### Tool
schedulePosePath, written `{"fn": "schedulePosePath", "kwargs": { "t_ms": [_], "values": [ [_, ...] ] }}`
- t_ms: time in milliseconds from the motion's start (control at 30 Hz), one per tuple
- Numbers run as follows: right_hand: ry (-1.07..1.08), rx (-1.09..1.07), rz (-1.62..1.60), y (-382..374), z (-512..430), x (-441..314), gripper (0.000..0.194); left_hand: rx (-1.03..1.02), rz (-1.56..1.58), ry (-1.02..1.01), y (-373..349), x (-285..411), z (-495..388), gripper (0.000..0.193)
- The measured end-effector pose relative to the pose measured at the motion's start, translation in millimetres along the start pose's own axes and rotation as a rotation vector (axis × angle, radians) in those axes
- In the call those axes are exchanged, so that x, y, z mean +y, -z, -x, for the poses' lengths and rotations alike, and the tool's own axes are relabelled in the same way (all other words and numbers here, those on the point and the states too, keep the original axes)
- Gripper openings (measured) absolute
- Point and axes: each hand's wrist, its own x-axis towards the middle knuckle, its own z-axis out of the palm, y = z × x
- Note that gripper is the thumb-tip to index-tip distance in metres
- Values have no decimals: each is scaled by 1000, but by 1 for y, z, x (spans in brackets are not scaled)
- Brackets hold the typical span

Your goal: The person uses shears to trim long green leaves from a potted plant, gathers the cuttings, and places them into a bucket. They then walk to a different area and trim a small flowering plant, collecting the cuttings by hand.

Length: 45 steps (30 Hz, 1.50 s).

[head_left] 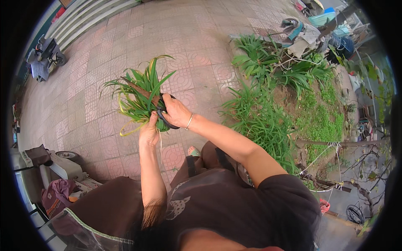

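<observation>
A bunch of long green leaves (135,100), some of them yellow, is held up over the tiled paving. My left hand (149,133) grips the bunch from below, its thumb against the leaves. Around the black looped handles of large scissors (168,121) my right hand (176,113) is closed. The scissors' rusty brown blades (139,89) lie among the leaves and point to the upper left; their tips are partly hidden. A pale string (161,146) hangs below my left hand.
At the right, a planted bed (260,119) holds leafy plants, with cloths (303,39) above it. A parked scooter (47,58) stands at the upper left beside steps (84,18). Another vehicle (64,166) is close at the lower left. Branches tied with white string (337,160) reach in at the right.
</observation>
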Motion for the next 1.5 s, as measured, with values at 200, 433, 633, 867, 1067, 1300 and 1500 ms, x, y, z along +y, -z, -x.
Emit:
{"fn": "schedulePosePath", "kwargs": {
  "t_ms": [200,433,633,867,1067,1300,1500],
  "values": [
    [51,-276,-23,-23,-155,3,48,81,-3,-138,20,74,-93,49],
    [288,-696,-1,-83,-342,-8,54,188,-21,-234,57,183,-178,55],
    [555,-1005,61,-167,-452,-45,56,388,-94,-302,105,256,-204,45],
    [755,-1126,165,-293,-574,-73,57,569,-173,-373,195,348,-279,49],
    [835,-1056,270,-396,-708,-129,59,437,-108,-428,281,490,-356,52],
    [714,-948,75,-507,-854,-172,50,410,-241,-435,379,648,-442,35],
    [726,-1000,-59,-639,-983,-196,47,413,-157,-440,483,769,-520,32]
  ]
}}
